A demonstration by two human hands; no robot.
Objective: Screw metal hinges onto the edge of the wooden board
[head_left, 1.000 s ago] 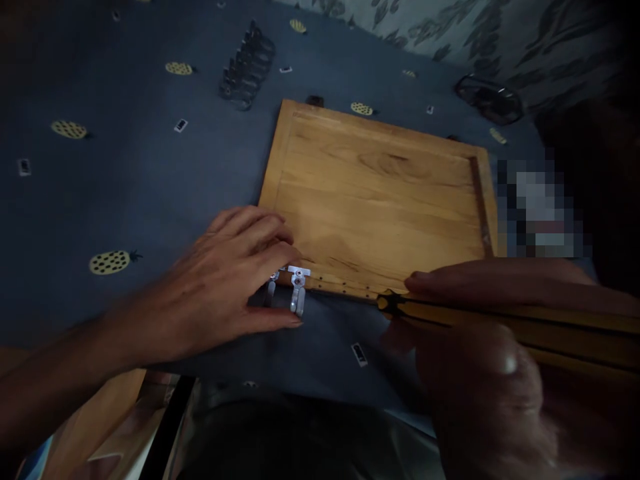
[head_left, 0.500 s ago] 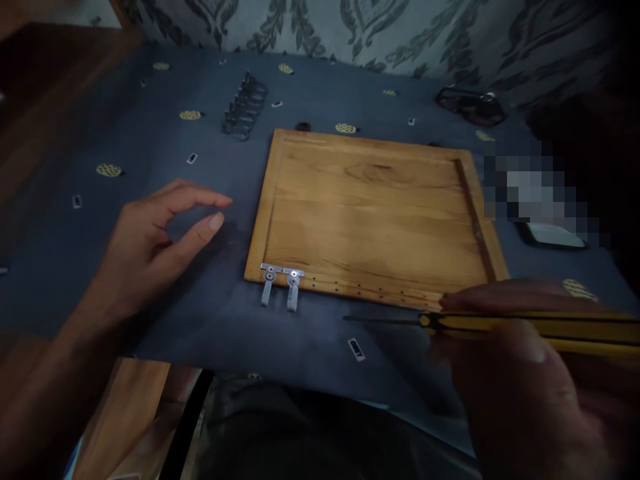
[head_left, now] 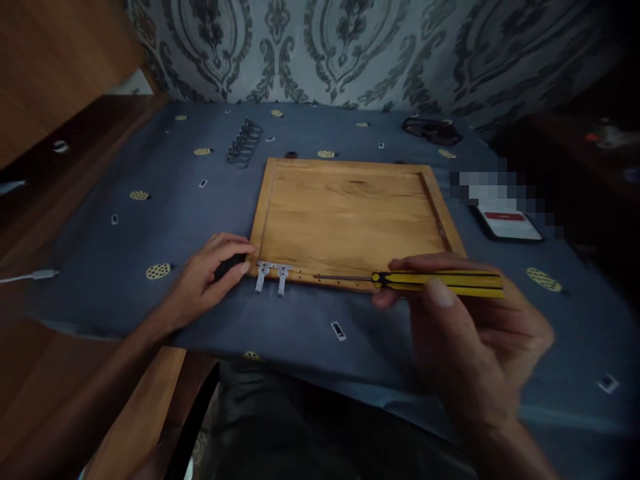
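My right hand is closed around a yellow and black screwdriver, its shaft pointing left over the near edge of a framed wooden board. Small holes run along that edge. Two metal hooks are fixed side by side at the near left corner, their arms sticking out past the edge. At the same corner, the thumb and fingers of my left hand meet the board's left side. Between them the gap is dark, and what lies there is unclear.
More hooks lie in a row on the blue patterned cloth behind the board. Dark glasses are at the back right. A phone lies to the right, a white cable at the left.
My left hand has moved right to the board's near left corner. The screwdriver has come left and up, its tip now over the board's near edge. The view has tilted up.
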